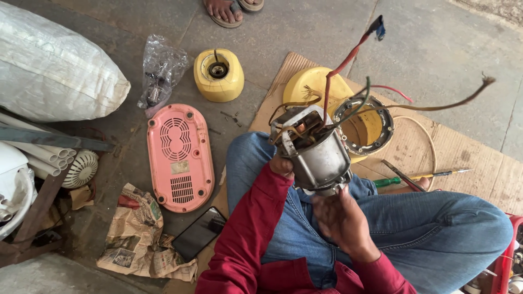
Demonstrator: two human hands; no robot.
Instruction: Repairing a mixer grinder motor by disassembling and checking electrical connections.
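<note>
A big white sack (52, 68) lies on the concrete floor (305, 32) at far left. A pink vented cover (180, 157) lies beside the person's knee, with a yellow housing (219, 75) beyond it and a yellow base (364, 126) on a cardboard sheet (468, 158). Over the lap, the grey motor (316, 152) is held up, wires trailing upward. The left hand (282, 165) grips its side, fingers apparently wrapped behind it. The right hand (340, 218) supports it from below, fingers closed against its underside. A green-handled screwdriver (419, 177) lies on the cardboard.
</note>
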